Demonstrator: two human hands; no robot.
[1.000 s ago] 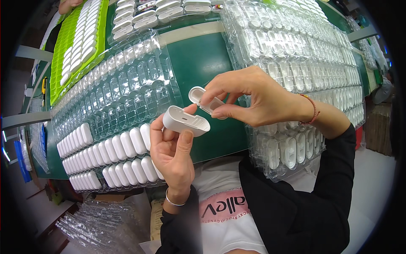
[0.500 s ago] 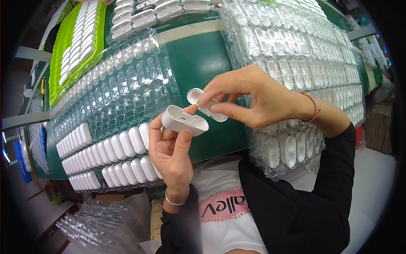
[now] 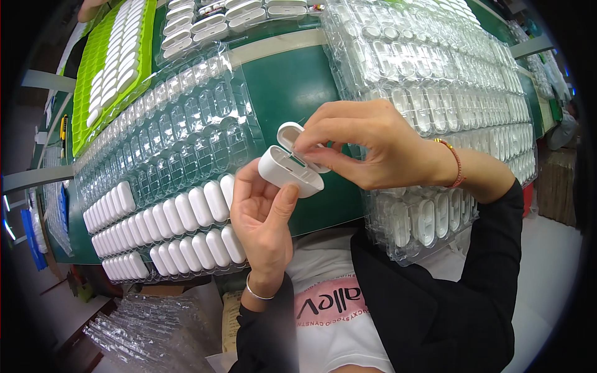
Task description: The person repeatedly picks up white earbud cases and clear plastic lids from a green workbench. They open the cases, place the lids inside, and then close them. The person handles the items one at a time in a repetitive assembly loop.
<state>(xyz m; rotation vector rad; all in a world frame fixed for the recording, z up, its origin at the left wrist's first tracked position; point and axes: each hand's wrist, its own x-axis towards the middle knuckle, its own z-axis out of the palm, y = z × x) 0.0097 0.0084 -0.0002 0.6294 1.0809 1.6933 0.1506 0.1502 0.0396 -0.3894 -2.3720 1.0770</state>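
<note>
My left hand (image 3: 264, 233) is closed around the white lower shell (image 3: 287, 173) of a small earbud charging case, thumb on its near side. The shell is tilted, its open top turned up toward the other hand. Between the fingertips of my right hand (image 3: 379, 146) is the matching white lid (image 3: 288, 133), hollow side showing. The lid stands at the far rim of the shell, seemingly touching along the hinge edge; whether they are joined I cannot tell. My right fingers hide the lid's middle.
Left, a clear blister tray (image 3: 186, 133) carries rows of closed white cases (image 3: 186, 209). Stacked clear trays (image 3: 429, 68) with white shells rise at right. Beyond are a lime-green tray (image 3: 84, 115) and open cases (image 3: 205, 28). Another person's hand (image 3: 92, 9) shows at the top left.
The shell in my left hand has moved up and right, meeting the lid, which was apart from it. My right hand has barely shifted. The other person's hand has moved left.
</note>
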